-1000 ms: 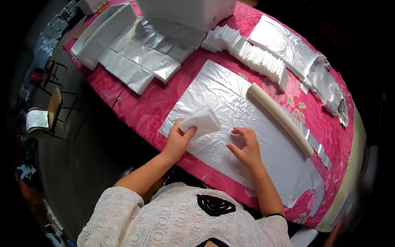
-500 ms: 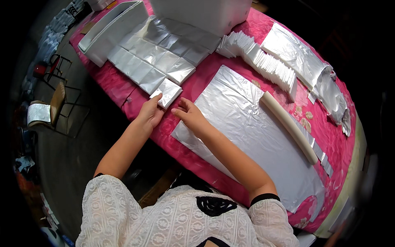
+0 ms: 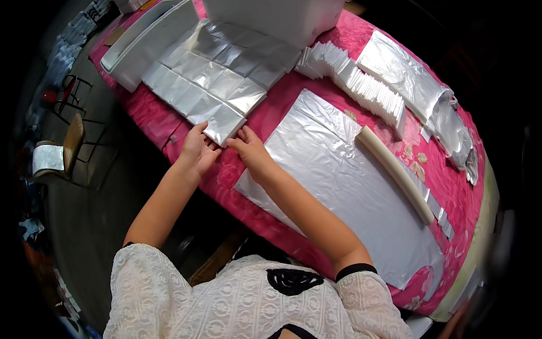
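A small square packet of folded silvery plastic film (image 3: 224,125) lies at the near end of a row of similar flat packets (image 3: 186,93). My left hand (image 3: 197,150) holds its near left corner, with the thumb at the left side and the fingers curled along the near edge. At the near right corner, my right hand (image 3: 252,155) grips with bent fingers and thumb. Right of my hands, a large silvery plastic sheet (image 3: 333,181) is spread flat. A cream-coloured tube (image 3: 395,174) rests on that sheet's right part.
A pink flowered cloth (image 3: 282,93) covers the table. White bins (image 3: 141,48) stand at the far left and centre. A line of thin folded white pieces (image 3: 361,79) and a silvery sheet roll (image 3: 403,73) lie at the far right. Chairs (image 3: 73,144) stand on the floor left.
My left hand has brought the packet down onto the end of the row. My right hand has moved slightly in and now touches its right corner.
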A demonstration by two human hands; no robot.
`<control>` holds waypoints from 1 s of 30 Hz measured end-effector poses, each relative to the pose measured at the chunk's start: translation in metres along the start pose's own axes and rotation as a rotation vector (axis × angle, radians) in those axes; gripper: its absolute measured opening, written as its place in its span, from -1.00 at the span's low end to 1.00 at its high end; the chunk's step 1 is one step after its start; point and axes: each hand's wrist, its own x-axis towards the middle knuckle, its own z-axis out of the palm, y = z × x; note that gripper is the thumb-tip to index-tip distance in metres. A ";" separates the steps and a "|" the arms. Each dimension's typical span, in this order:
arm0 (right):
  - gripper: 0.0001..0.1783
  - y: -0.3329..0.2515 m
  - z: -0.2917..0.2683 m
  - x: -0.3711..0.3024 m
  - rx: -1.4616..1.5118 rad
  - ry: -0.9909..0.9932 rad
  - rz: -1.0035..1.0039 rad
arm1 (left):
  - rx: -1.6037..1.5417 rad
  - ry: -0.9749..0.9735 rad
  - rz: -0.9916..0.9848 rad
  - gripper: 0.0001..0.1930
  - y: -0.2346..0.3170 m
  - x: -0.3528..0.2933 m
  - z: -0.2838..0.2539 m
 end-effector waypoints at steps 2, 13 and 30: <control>-0.39 -0.002 -0.003 -0.014 -0.085 0.195 0.046 | 0.067 0.004 0.009 -0.42 -0.001 -0.005 -0.001; -0.37 -0.110 -0.227 -0.242 -1.766 0.826 -0.457 | 0.904 -0.371 0.630 -0.56 -0.118 -0.082 -0.007; -0.45 -0.035 -0.208 -0.385 -1.482 0.607 -0.240 | 1.534 -1.270 1.027 -0.15 -0.307 -0.122 0.127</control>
